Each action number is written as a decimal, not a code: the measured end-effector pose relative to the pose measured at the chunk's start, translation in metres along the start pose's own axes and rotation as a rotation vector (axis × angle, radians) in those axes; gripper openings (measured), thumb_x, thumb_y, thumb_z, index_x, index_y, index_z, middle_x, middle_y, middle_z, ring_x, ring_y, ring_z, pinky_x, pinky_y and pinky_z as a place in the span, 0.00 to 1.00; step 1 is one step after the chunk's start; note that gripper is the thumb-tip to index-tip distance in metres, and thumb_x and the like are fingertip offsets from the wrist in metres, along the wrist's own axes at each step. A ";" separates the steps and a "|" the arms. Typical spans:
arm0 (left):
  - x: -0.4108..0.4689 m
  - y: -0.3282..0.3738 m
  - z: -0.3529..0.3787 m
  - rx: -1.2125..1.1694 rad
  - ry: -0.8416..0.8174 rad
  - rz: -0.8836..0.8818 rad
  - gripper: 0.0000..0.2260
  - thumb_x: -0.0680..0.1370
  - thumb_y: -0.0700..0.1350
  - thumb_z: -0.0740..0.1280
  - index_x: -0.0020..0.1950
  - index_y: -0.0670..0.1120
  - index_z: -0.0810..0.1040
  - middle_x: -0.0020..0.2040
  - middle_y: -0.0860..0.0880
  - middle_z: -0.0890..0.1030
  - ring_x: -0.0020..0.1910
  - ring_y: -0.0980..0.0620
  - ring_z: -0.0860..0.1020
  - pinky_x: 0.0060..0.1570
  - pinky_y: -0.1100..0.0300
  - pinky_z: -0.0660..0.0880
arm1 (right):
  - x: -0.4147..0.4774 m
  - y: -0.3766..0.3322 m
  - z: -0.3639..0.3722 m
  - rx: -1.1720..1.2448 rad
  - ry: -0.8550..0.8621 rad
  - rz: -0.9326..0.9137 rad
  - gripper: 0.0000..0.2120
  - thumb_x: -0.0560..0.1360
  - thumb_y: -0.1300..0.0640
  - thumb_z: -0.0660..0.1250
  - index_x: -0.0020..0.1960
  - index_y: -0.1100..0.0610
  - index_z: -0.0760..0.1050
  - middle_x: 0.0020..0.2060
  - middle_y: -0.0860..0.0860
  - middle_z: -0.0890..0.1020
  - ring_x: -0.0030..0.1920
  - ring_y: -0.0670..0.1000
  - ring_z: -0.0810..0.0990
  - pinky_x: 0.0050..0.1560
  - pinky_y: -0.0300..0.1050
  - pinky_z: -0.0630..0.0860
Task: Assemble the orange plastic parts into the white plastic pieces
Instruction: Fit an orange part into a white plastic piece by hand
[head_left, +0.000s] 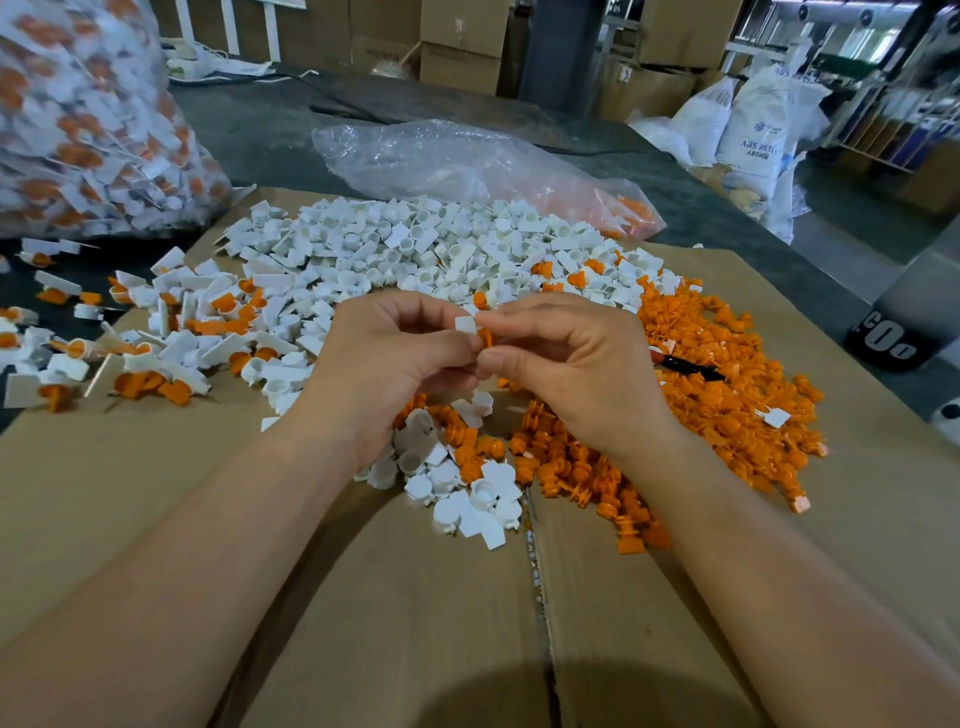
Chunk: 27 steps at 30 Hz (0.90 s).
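Left hand (395, 358) pinches a white piece (466, 325), right hand (566, 364) pinches an orange part (485, 338) touching it, above the cardboard-covered worktop (156, 493).

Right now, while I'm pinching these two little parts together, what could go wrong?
Little of the orange part shows past the fingertips of the right hand; it could slip and vanish into the orange pile underneath. The white piece, pinched in the left hand, may tilt, so the fit could jam.

We are looking from head height, facing forward and down, wide-angle, hovering close over worktop (156, 493); single view.
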<state>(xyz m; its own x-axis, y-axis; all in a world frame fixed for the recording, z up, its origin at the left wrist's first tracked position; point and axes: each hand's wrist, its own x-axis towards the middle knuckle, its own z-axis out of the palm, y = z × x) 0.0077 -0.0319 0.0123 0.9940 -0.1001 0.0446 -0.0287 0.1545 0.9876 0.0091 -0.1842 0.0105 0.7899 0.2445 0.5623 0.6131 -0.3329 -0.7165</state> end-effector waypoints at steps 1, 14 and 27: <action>0.000 0.000 0.000 -0.007 -0.002 0.003 0.06 0.70 0.31 0.70 0.36 0.40 0.78 0.29 0.45 0.81 0.29 0.51 0.80 0.31 0.64 0.78 | 0.000 0.000 0.000 0.002 0.001 0.000 0.18 0.66 0.66 0.72 0.54 0.57 0.75 0.42 0.50 0.81 0.45 0.53 0.82 0.48 0.52 0.79; -0.001 0.002 0.000 -0.036 -0.011 0.034 0.07 0.69 0.31 0.70 0.34 0.42 0.79 0.30 0.45 0.81 0.29 0.50 0.80 0.31 0.63 0.78 | 0.000 -0.004 -0.004 0.157 -0.028 0.113 0.26 0.64 0.68 0.74 0.53 0.44 0.72 0.42 0.44 0.80 0.43 0.41 0.82 0.47 0.34 0.77; -0.002 0.003 -0.002 0.030 -0.002 -0.007 0.06 0.69 0.32 0.70 0.34 0.41 0.79 0.28 0.45 0.81 0.28 0.51 0.80 0.29 0.63 0.78 | 0.000 -0.003 -0.003 0.087 -0.046 0.039 0.20 0.66 0.69 0.72 0.54 0.53 0.76 0.42 0.48 0.81 0.42 0.44 0.82 0.47 0.37 0.78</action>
<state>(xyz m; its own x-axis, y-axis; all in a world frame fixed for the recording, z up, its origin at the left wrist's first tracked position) 0.0058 -0.0293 0.0152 0.9939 -0.1033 0.0380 -0.0250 0.1246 0.9919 0.0069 -0.1861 0.0137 0.8120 0.2749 0.5149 0.5786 -0.2630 -0.7720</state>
